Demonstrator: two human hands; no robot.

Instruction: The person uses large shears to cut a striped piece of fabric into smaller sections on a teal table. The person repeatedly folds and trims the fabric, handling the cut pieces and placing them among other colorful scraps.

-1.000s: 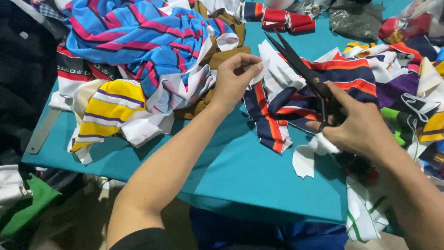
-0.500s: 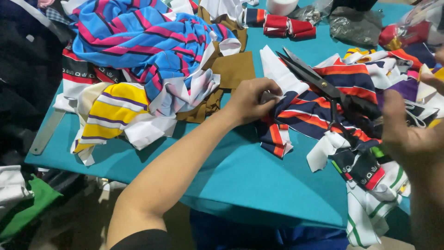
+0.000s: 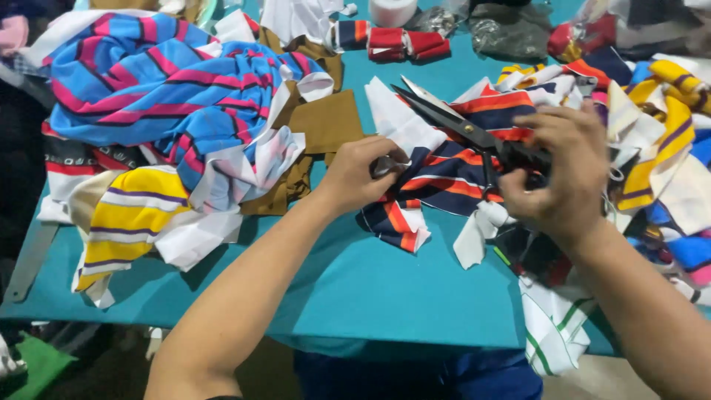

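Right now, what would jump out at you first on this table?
The big black scissors in the middle, blades parted over a navy, orange and white striped cloth; the right hand is at their handles and the left hand pinches the cloth. To the left lies a bright blue-and-pink striped heap.

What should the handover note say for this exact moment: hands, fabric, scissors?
Left hand: fingers closed on the edge of the navy, orange and white striped fabric piece, pinning it to the teal table.
Right hand: gripping the black scissors by the handles, blades open and pointing up-left over the same piece.
Nearby: blue and pink striped pile and brown fabric to the left, mixed scraps to the right.
Done: whether this piece is already cut cannot be told.
Left: piles of uncut fabric lie on both sides.
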